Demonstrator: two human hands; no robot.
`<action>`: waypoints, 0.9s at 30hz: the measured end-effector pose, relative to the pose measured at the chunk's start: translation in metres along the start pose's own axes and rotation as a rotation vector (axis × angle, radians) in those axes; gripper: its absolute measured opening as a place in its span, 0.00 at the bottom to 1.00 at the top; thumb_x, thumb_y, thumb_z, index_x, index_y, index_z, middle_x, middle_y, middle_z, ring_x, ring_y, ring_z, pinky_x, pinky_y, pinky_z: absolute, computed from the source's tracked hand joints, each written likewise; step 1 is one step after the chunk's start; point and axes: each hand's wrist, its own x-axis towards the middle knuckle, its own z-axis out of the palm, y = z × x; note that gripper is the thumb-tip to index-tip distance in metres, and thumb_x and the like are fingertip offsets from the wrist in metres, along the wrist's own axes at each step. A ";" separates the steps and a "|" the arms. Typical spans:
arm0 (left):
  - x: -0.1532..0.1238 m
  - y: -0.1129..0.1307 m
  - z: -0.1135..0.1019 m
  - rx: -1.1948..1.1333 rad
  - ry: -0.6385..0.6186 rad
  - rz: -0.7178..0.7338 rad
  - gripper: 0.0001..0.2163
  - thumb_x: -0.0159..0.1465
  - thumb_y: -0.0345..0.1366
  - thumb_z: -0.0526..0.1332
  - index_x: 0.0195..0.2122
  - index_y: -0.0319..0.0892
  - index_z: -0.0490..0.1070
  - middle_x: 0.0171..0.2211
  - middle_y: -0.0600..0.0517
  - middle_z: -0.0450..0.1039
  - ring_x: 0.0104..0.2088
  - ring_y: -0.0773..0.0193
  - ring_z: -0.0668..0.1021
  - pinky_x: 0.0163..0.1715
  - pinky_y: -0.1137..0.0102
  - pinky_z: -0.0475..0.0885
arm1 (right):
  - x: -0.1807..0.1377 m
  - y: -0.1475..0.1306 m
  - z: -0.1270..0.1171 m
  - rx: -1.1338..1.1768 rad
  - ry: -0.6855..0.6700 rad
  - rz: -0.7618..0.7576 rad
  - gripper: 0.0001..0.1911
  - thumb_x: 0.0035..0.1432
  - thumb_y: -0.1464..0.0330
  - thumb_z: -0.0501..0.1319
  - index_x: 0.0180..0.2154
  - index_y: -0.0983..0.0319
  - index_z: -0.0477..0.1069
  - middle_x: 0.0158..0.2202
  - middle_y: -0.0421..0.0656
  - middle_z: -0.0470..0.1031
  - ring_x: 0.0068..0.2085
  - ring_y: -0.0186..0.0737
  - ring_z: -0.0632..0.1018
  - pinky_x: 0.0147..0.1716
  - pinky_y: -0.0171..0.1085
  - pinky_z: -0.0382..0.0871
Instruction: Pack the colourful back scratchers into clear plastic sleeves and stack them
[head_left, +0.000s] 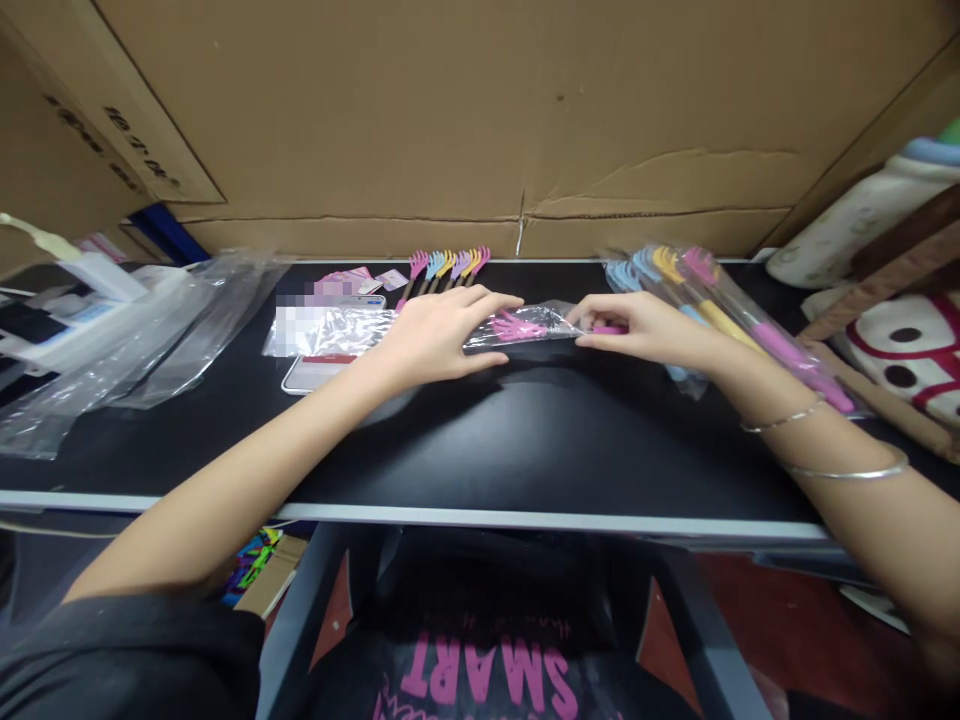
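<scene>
A clear plastic bag [559, 318] lies across the black table in front of me, its left part shiny with glare. Inside it shows the pink hand-shaped head of a back scratcher [517, 326]. My left hand [442, 335] rests flat over the bag, fingers stretched and thumb apart. At the bag's right end, my right hand [637, 325] is closed, thumb and fingers around a pink part of the back scratcher; the fingers hide how it joins the head. Just behind my left hand lies a row of several back scratchers [450, 265] with pink, blue, yellow and purple heads.
To the right lie bagged back scratchers [720, 310] in several colours. Empty-looking plastic bags [217, 310] spread on the left beside a white stand [82, 310]. A phone [319, 374] and small pink cards [345, 282] are left of my hand. Cardboard [480, 120] walls the back.
</scene>
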 end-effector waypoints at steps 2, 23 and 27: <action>0.000 -0.001 0.002 0.009 0.008 -0.008 0.22 0.67 0.44 0.60 0.62 0.48 0.64 0.58 0.50 0.71 0.53 0.57 0.76 0.45 0.70 0.70 | 0.000 0.002 0.000 0.006 -0.002 -0.004 0.21 0.55 0.51 0.62 0.39 0.62 0.73 0.30 0.41 0.72 0.31 0.36 0.69 0.31 0.35 0.62; 0.003 -0.004 0.010 0.018 0.085 0.139 0.16 0.66 0.38 0.59 0.55 0.46 0.71 0.46 0.50 0.77 0.46 0.60 0.78 0.41 0.70 0.71 | -0.005 -0.003 -0.010 -0.064 -0.222 0.128 0.27 0.54 0.47 0.60 0.44 0.62 0.73 0.28 0.40 0.72 0.29 0.37 0.69 0.30 0.36 0.60; 0.003 -0.008 0.010 0.016 0.076 0.151 0.16 0.66 0.38 0.58 0.55 0.47 0.72 0.46 0.51 0.77 0.46 0.60 0.78 0.41 0.71 0.70 | -0.008 0.010 -0.023 -0.017 -0.379 0.195 0.26 0.56 0.46 0.58 0.39 0.61 0.74 0.26 0.41 0.72 0.28 0.38 0.72 0.29 0.37 0.61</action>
